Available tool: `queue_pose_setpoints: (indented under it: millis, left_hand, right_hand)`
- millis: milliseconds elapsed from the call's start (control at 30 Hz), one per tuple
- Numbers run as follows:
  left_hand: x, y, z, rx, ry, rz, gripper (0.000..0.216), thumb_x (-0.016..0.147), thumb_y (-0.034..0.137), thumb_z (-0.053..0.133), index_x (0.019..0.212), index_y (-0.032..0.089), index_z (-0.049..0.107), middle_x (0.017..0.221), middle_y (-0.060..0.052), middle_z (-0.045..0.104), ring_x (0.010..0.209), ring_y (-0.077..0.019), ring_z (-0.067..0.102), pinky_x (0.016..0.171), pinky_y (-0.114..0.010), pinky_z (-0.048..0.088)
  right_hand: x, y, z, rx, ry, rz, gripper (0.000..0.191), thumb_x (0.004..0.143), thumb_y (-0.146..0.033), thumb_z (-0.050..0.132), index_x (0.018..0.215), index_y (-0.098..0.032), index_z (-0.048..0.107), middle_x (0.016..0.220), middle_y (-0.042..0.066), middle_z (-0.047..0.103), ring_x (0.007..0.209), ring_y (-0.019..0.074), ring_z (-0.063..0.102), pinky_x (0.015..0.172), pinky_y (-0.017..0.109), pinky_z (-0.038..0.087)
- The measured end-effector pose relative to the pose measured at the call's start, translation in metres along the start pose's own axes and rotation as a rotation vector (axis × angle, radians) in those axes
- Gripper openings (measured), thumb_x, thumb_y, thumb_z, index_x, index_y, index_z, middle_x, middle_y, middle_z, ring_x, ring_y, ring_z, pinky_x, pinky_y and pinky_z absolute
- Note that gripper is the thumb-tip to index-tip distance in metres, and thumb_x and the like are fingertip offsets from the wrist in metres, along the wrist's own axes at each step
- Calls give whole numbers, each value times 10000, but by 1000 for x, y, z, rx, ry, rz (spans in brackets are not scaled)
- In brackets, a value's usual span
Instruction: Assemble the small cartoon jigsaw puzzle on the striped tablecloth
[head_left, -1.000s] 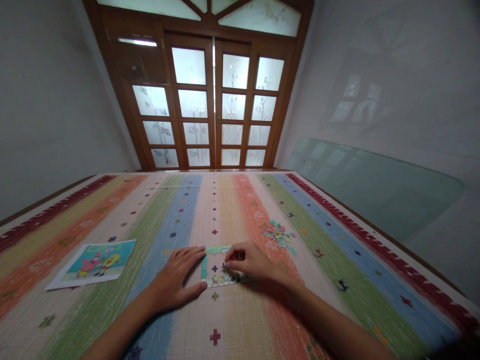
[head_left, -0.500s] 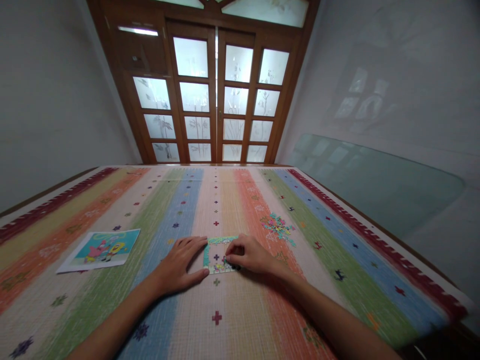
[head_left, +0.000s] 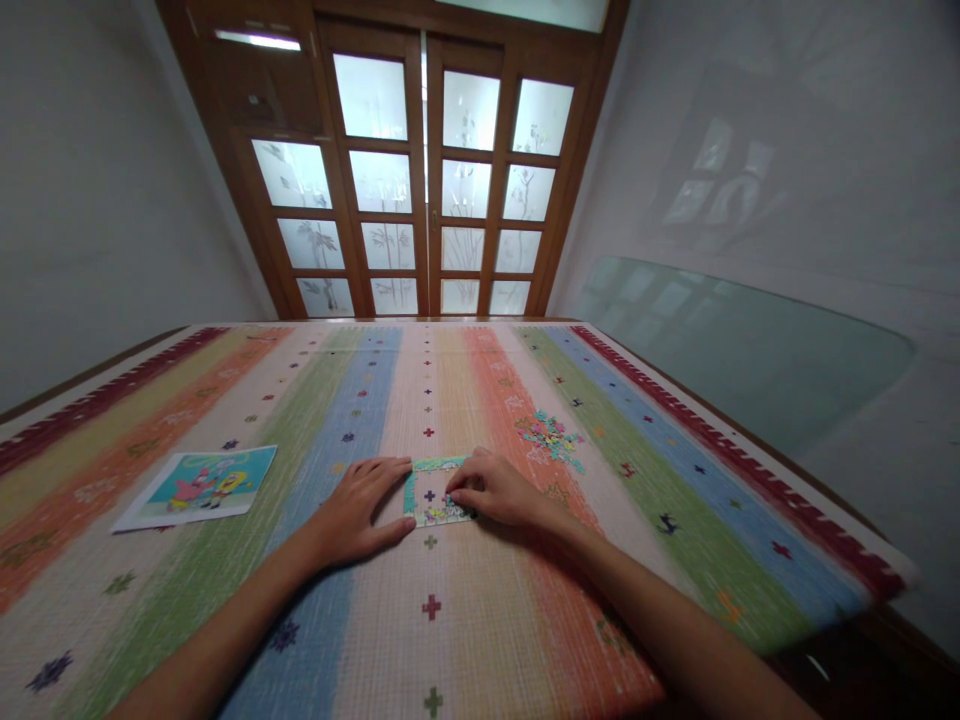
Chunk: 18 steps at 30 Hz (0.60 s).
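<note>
A partly assembled jigsaw puzzle [head_left: 409,492] lies on the striped tablecloth in front of me, its border pieces joined around a middle where the cloth shows through. My left hand [head_left: 365,512] rests flat with fingers spread, thumb and fingertips against the puzzle's left edge. Over the right side of the puzzle, my right hand [head_left: 491,487] has its thumb and forefinger pinched together near the lower right pieces. Whatever sits between those fingertips is too small and covered to make out. The right hand hides the puzzle's right edge.
Loose puzzle pieces [head_left: 553,437] lie in a small heap beyond my right hand. A printed cartoon picture [head_left: 201,487] lies flat to the left. The striped tablecloth [head_left: 431,650] covers the table. Wooden doors with frosted panes [head_left: 420,200] stand behind it, and walls flank both sides.
The whole view has shifted slightly, with table and doors sitting a little higher in the picture. My left hand stays at the puzzle's edge; the right hand keeps its pinch over nearly the same spot.
</note>
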<state>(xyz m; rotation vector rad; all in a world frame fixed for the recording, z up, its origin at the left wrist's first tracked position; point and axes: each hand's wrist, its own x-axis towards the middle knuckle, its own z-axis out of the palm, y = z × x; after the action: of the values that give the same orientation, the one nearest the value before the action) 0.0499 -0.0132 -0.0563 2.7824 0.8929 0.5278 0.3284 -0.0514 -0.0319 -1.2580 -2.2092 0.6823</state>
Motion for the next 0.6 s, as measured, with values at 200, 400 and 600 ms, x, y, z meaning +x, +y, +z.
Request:
queue_pose_setpoints:
  millis: [200, 400, 600]
  left_hand:
    - [1, -1, 1, 14, 9, 6, 607, 939, 538, 580, 1437, 209, 471, 1455, -150, 576, 1296, -352, 535, 1070, -531, 404]
    - [2, -1, 2, 30, 17, 22, 611, 933, 544, 578, 1433, 205, 482, 1442, -151, 587, 1278, -350, 549, 1064, -527, 408]
    - [4, 0, 2, 45, 31, 21, 616, 926, 560, 571, 1420, 198, 512, 1427, -148, 601, 1261, -351, 561, 1061, -519, 410]
  right_hand:
    - [4, -1, -1, -85, -35, -60, 157, 849, -96, 735, 880, -218, 829, 839, 29, 791, 791, 172, 637, 832, 313, 445]
    - [5, 0, -1, -100, -44, -107, 180, 837, -74, 728, 864, -220, 828, 849, 24, 791, 782, 164, 640, 846, 311, 450]
    - [3, 2, -1, -113, -32, -97, 169, 827, -77, 729, 883, -201, 829, 826, 38, 776, 798, 169, 626, 784, 285, 442]
